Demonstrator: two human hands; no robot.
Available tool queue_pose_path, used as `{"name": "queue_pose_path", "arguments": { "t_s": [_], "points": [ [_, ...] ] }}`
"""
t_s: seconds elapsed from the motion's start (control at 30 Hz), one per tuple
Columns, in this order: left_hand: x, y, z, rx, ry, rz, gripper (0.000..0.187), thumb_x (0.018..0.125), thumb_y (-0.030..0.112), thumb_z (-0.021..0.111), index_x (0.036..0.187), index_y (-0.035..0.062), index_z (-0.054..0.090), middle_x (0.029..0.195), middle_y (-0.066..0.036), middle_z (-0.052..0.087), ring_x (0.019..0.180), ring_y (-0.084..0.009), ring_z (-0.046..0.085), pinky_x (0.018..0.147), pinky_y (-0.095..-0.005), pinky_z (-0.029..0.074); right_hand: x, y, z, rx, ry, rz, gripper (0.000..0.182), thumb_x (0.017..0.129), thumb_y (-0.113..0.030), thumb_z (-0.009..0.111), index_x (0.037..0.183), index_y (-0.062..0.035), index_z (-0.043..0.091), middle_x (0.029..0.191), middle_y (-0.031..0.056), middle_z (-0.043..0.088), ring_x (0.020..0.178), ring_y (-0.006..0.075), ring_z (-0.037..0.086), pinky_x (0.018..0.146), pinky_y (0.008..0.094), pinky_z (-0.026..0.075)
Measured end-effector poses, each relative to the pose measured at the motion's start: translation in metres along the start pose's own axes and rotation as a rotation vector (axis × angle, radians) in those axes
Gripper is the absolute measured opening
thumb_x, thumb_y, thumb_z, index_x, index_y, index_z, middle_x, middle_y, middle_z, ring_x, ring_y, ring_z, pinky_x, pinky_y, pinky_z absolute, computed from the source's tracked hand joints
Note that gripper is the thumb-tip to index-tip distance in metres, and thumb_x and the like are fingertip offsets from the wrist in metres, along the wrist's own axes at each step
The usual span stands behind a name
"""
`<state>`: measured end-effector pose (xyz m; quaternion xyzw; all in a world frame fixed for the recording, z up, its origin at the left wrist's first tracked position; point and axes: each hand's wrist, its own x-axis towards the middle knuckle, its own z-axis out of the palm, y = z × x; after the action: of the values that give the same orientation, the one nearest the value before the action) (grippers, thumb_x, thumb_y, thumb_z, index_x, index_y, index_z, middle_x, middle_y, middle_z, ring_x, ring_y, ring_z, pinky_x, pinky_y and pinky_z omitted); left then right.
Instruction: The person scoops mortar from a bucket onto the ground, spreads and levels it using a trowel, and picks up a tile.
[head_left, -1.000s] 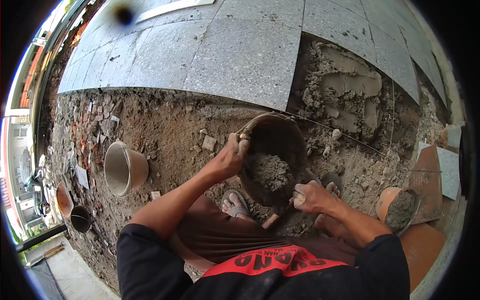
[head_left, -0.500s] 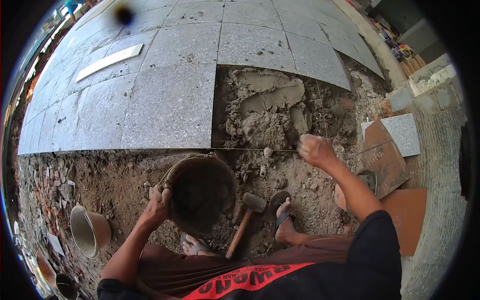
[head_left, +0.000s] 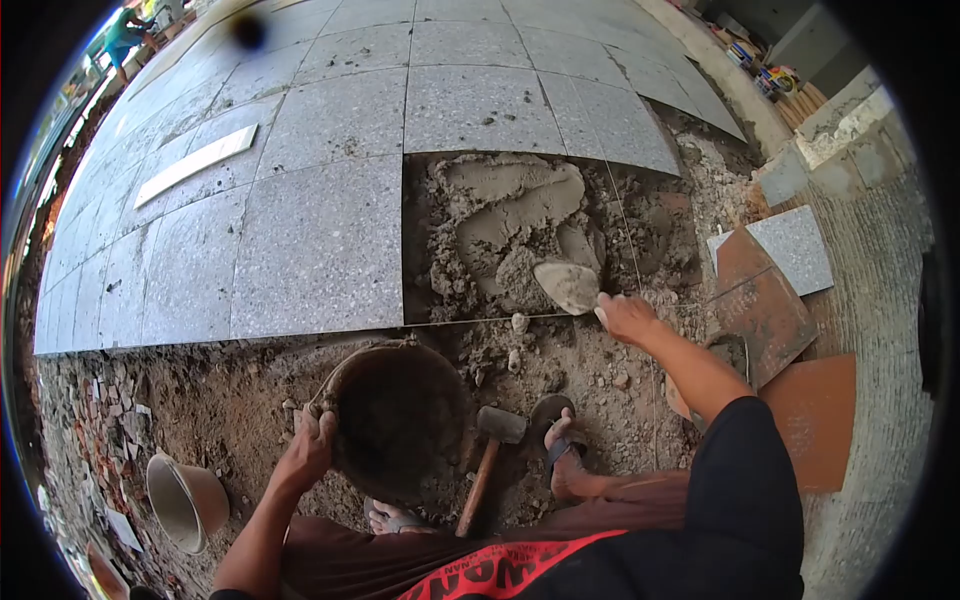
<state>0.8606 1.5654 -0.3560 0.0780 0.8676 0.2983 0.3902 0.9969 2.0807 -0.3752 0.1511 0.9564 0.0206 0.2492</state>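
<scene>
Two hands work: left hand [head_left: 308, 452] clenches the bucket [head_left: 400, 420] rim, right hand [head_left: 625, 318] grips a trowel [head_left: 568, 285] whose mortar [head_left: 500, 235] load could spill onto laid tiles [head_left: 310, 250].

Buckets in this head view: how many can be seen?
2, maybe more. A dark bucket is gripped at its rim by the left hand, beside the mallet. A pale bucket lies tipped at lower left. Another rim may show at the bottom-left edge.

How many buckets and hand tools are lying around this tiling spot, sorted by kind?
Buckets: 2, the dark bucket gripped by the left hand and the pale bucket on its side.
Trowels: 1, the trowel in the right hand.
Mallets: 1, the mallet on the dirt.
Total: 4.
</scene>
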Motion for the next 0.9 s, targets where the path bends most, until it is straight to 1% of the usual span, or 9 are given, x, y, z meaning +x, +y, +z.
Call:
{"name": "queue_pose_path", "arguments": {
  "t_s": [0.23,0.3,0.4,0.43,0.47,0.5,0.7,0.8,0.9],
  "points": [
    [-0.020,0.006,0.003,0.089,0.116,0.011,0.063,0.094,0.037,0.032,0.130,-0.0134,0.017,0.129,-0.035,0.031,0.126,-0.0397,0.028,0.102,-0.0373,0.026,0.004,0.067,0.040,0.204,-0.011,0.173,0.034,0.084,-0.032,0.049,0.096,-0.0006,0.048,0.083,0.0241,0.059,0.077,0.0431,0.056,0.068,0.0504,0.044],
    [-0.024,0.023,0.000,-0.011,0.067,0.038,0.059,0.094,0.037,0.031,0.128,-0.0112,0.023,0.125,-0.034,0.036,0.123,-0.0407,0.032,0.100,-0.0382,0.029,0.006,0.062,0.029,0.418,-0.068,0.177,0.035,0.084,-0.033,0.051,0.093,0.0005,0.050,0.084,0.0238,0.059,0.079,0.0427,0.056,0.067,0.0502,0.043],
    [-0.008,0.009,0.005,-0.089,0.046,0.059,0.048,0.094,0.036,0.030,0.117,-0.0060,0.035,0.115,-0.033,0.044,0.114,-0.0437,0.040,0.092,-0.0413,0.034,-0.047,-0.009,-0.042,0.223,-0.014,-0.022,0.035,0.082,-0.029,0.052,0.097,0.0021,0.051,0.086,0.0218,0.059,0.080,0.0408,0.057,0.067,0.0490,0.044],
    [-0.009,0.017,0.004,-0.009,0.037,0.166,0.042,0.094,0.035,0.030,0.106,-0.0052,0.037,0.104,-0.034,0.047,0.105,-0.0464,0.044,0.084,-0.0440,0.038,-0.060,-0.037,-0.058,0.163,0.019,-0.087,0.033,0.080,-0.027,0.054,0.095,0.0020,0.053,0.083,0.0197,0.060,0.078,0.0393,0.058,0.065,0.0483,0.045],
    [0.002,-0.005,0.013,0.317,0.118,0.573,0.040,0.094,0.032,0.031,0.104,-0.0067,0.033,0.096,-0.035,0.048,0.098,-0.0481,0.047,0.078,-0.0459,0.039,-0.074,-0.065,-0.075,0.067,0.121,-0.230,0.030,0.078,-0.024,0.056,0.094,0.0009,0.053,0.081,0.0177,0.060,0.076,0.0372,0.059,0.063,0.0460,0.046],
    [-0.005,0.024,0.008,-0.046,-0.050,0.193,0.029,0.093,0.023,0.034,0.104,-0.0033,0.038,0.102,-0.030,0.041,0.096,-0.0430,0.048,0.081,-0.0436,0.039,-0.084,-0.091,-0.085,-0.024,0.235,-0.368,0.028,0.075,-0.021,0.058,0.093,-0.0002,0.053,0.079,0.0158,0.061,0.074,0.0351,0.060,0.060,0.0437,0.048],
    [-0.004,0.041,0.028,-0.127,-0.027,0.316,0.031,0.093,0.022,0.036,0.097,-0.0077,0.028,0.078,-0.033,0.052,0.081,-0.0466,0.054,0.068,-0.0459,0.042,-0.040,-0.183,-0.059,-0.290,-0.089,-0.577,0.018,0.068,-0.016,0.060,0.081,-0.0030,0.059,0.074,0.0141,0.062,0.067,0.0320,0.063,0.058,0.0391,0.050],
    [-0.003,0.024,0.037,-0.170,0.139,0.451,0.027,0.092,0.019,0.038,0.089,-0.0062,0.028,0.069,-0.031,0.052,0.069,-0.0465,0.054,0.060,-0.0465,0.042,-0.016,-0.222,0.008,-0.104,-0.294,-0.669,0.015,0.070,-0.018,0.056,0.075,-0.0032,0.060,0.073,0.0166,0.062,0.072,0.0332,0.062,0.063,0.0418,0.051],
    [-0.011,0.023,0.030,-0.239,0.038,0.330,0.027,0.093,0.019,0.038,0.090,-0.0061,0.028,0.070,-0.032,0.052,0.070,-0.0464,0.054,0.061,-0.0463,0.041,-0.020,-0.247,0.044,0.154,-0.452,-0.671,0.020,0.072,-0.021,0.054,0.077,-0.0022,0.060,0.076,0.0206,0.061,0.075,0.0370,0.060,0.065,0.0447,0.050]
  ]
}}
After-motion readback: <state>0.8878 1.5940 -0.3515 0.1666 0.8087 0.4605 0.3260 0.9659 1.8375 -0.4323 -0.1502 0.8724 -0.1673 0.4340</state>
